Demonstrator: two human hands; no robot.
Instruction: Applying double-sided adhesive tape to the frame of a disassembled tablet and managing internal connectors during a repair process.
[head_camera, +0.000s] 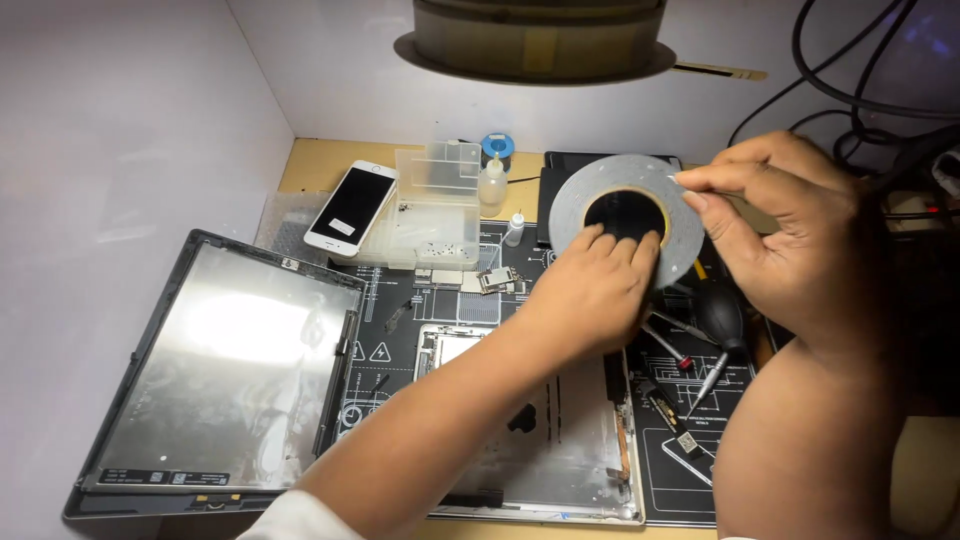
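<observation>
A large flat roll of grey tape (600, 190) with a yellow inner core is held up on edge above the bench. My left hand (590, 290) grips it from below, fingers hooked into the centre hole. At the roll's upper right rim my right hand (780, 225) pinches the tape's loose end between thumb and forefinger. Beneath my left forearm lies an opened silver tablet back shell (560, 450) on a black work mat (395, 330).
A detached tablet screen (225, 370) leans at the left. A white phone (352, 206) lies on a clear parts box (432, 215). Small bottles (492, 182), a black air blower (722, 315) and screwdrivers (690, 355) sit behind. A lamp (535, 40) hangs overhead; cables (860, 100) run at right.
</observation>
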